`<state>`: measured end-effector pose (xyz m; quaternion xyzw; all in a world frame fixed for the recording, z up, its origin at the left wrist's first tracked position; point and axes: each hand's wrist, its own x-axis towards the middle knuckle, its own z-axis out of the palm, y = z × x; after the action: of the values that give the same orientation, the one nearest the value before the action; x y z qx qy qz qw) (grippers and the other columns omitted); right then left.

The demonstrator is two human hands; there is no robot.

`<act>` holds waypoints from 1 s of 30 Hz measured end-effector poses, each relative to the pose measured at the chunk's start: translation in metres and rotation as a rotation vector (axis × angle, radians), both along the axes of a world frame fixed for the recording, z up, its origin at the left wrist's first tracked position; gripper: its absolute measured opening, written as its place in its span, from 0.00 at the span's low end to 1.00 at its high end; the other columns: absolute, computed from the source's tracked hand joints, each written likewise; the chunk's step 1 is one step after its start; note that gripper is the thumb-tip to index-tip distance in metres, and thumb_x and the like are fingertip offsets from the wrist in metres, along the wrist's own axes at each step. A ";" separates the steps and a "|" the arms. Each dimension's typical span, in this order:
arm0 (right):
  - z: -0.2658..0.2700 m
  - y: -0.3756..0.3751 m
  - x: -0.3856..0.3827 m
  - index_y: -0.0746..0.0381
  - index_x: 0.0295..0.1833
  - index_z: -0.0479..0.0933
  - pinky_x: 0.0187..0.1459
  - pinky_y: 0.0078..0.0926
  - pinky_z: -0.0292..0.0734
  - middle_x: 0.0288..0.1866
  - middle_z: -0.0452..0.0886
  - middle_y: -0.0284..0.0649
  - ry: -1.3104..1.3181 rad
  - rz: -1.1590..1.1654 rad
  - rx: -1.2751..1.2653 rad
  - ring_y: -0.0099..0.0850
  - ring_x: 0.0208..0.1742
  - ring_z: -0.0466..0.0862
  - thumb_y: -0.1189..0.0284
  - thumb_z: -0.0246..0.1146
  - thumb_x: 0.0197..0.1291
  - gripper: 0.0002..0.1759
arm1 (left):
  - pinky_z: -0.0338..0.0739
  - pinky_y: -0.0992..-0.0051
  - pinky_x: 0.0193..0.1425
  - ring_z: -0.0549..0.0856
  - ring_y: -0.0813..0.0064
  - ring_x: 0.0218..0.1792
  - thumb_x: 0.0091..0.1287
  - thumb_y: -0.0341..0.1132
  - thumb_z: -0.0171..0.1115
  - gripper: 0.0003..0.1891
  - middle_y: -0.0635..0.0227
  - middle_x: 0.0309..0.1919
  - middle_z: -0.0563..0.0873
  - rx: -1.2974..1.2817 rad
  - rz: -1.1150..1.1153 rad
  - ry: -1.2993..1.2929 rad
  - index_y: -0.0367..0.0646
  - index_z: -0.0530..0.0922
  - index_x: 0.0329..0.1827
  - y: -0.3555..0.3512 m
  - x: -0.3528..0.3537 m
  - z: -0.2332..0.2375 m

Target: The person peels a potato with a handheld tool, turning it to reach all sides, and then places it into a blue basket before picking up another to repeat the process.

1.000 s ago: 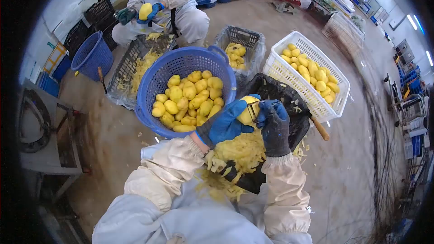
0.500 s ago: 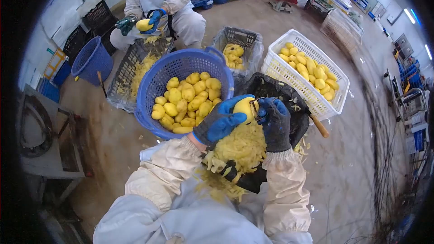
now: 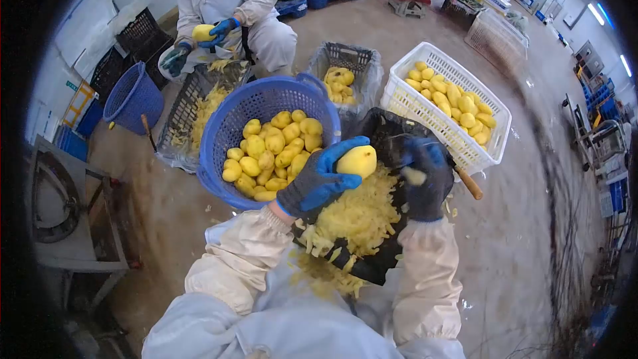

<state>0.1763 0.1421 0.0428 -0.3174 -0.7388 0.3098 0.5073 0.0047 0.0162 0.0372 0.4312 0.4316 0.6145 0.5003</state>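
Note:
My left hand (image 3: 325,178), in a blue and grey glove, is closed around a pale yellow peeled potato (image 3: 358,161), its rounded end facing right. My right hand (image 3: 427,178), gloved alike, is to the right of the potato and apart from it. Motion blurs its curled fingers; the peeler seen in them earlier is only a faint streak now. A pale scrap of peel (image 3: 413,175) shows against that glove. Below both hands, a heap of peelings (image 3: 364,216) lies on a black-lined crate (image 3: 382,127).
A blue basket (image 3: 219,126) of yellow potatoes stands left, a white crate (image 3: 444,131) of more potatoes right. A wooden handle (image 3: 469,183) sticks out beside the black-lined crate. Behind are a lined crate (image 3: 372,73) with potatoes and a seated co-worker (image 3: 232,10) holding a potato.
My right hand has moved right and slightly down, off the potato. My left hand still holds the potato, now turned with more of its surface showing. The co-worker's hands have shifted.

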 end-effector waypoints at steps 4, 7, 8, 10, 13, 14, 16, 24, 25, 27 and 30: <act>0.008 -0.016 -0.014 0.63 0.37 0.80 0.27 0.14 0.69 0.25 0.81 0.32 0.093 0.192 -0.424 0.16 0.23 0.76 0.75 0.61 0.62 0.04 | 0.73 0.75 0.61 0.78 0.77 0.57 0.54 0.37 0.74 0.37 0.65 0.58 0.79 0.003 0.005 0.074 0.38 0.69 0.68 0.000 0.001 -0.006; 0.008 0.004 -0.006 0.63 0.38 0.81 0.24 0.15 0.69 0.26 0.82 0.33 0.471 0.244 -0.696 0.17 0.22 0.76 0.73 0.63 0.61 0.05 | 0.71 0.72 0.64 0.76 0.74 0.59 0.54 0.40 0.75 0.38 0.62 0.60 0.78 0.057 0.055 0.265 0.38 0.70 0.67 0.004 -0.003 -0.016; 0.003 -0.009 -0.004 0.63 0.37 0.80 0.24 0.15 0.69 0.25 0.81 0.33 0.363 0.326 -0.721 0.18 0.22 0.76 0.72 0.63 0.61 0.06 | 0.70 0.71 0.65 0.76 0.73 0.60 0.54 0.40 0.75 0.38 0.61 0.61 0.78 0.113 0.097 0.392 0.38 0.70 0.67 0.007 -0.005 -0.021; 0.006 -0.028 -0.017 0.62 0.34 0.79 0.24 0.15 0.69 0.25 0.81 0.33 0.148 0.380 -0.725 0.18 0.20 0.75 0.67 0.63 0.62 0.09 | 0.70 0.70 0.65 0.76 0.72 0.61 0.54 0.41 0.75 0.38 0.61 0.62 0.77 0.132 0.093 0.416 0.38 0.70 0.67 0.009 -0.001 -0.019; -0.028 0.023 -0.001 0.62 0.34 0.79 0.24 0.15 0.69 0.24 0.78 0.32 -0.062 -0.067 0.020 0.19 0.20 0.74 0.66 0.61 0.64 0.10 | 0.71 0.73 0.64 0.76 0.74 0.59 0.54 0.36 0.74 0.38 0.64 0.60 0.77 0.061 0.028 0.275 0.37 0.68 0.68 0.003 0.002 -0.015; -0.034 0.034 0.008 0.62 0.37 0.78 0.24 0.15 0.68 0.23 0.76 0.31 0.286 0.052 -0.466 0.19 0.20 0.72 0.67 0.60 0.66 0.10 | 0.71 0.73 0.64 0.77 0.74 0.59 0.55 0.35 0.74 0.38 0.64 0.60 0.77 0.059 0.010 0.199 0.37 0.68 0.69 0.001 0.004 -0.010; -0.008 0.021 0.007 0.62 0.37 0.78 0.23 0.15 0.67 0.23 0.76 0.31 0.360 0.130 -0.600 0.18 0.20 0.72 0.67 0.59 0.67 0.10 | 0.71 0.72 0.64 0.77 0.73 0.59 0.55 0.35 0.73 0.38 0.64 0.60 0.77 0.066 -0.005 0.119 0.37 0.67 0.69 0.002 0.003 -0.001; 0.015 -0.016 -0.007 0.63 0.38 0.78 0.24 0.14 0.68 0.25 0.77 0.32 0.382 0.401 -0.806 0.19 0.22 0.73 0.69 0.61 0.65 0.08 | 0.73 0.72 0.64 0.78 0.71 0.58 0.55 0.37 0.72 0.37 0.64 0.58 0.78 -0.019 0.064 -0.057 0.35 0.67 0.68 0.002 0.004 -0.004; 0.018 -0.019 -0.010 0.63 0.38 0.78 0.24 0.14 0.68 0.25 0.77 0.32 0.382 0.399 -0.804 0.19 0.22 0.73 0.69 0.61 0.65 0.08 | 0.73 0.72 0.64 0.78 0.71 0.58 0.55 0.37 0.72 0.37 0.64 0.58 0.78 -0.018 0.062 -0.057 0.35 0.67 0.68 0.003 0.005 -0.006; 0.020 -0.026 -0.013 0.63 0.37 0.79 0.25 0.14 0.68 0.25 0.78 0.32 0.184 0.372 -0.794 0.18 0.23 0.74 0.69 0.62 0.65 0.08 | 0.74 0.72 0.63 0.79 0.71 0.58 0.55 0.39 0.73 0.36 0.64 0.57 0.78 -0.029 -0.060 -0.173 0.35 0.68 0.66 0.003 0.007 -0.011; -0.015 0.010 -0.002 0.63 0.36 0.79 0.26 0.14 0.69 0.26 0.78 0.31 0.342 0.220 -0.728 0.18 0.23 0.75 0.68 0.61 0.65 0.09 | 0.76 0.69 0.62 0.79 0.68 0.57 0.57 0.39 0.71 0.35 0.62 0.57 0.78 0.005 -0.117 -0.307 0.36 0.68 0.66 0.002 0.010 -0.014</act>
<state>0.1748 0.1523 0.0278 -0.3392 -0.5155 0.6514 0.4414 0.0148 0.0178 0.0236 0.3579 0.3229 0.6441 0.5940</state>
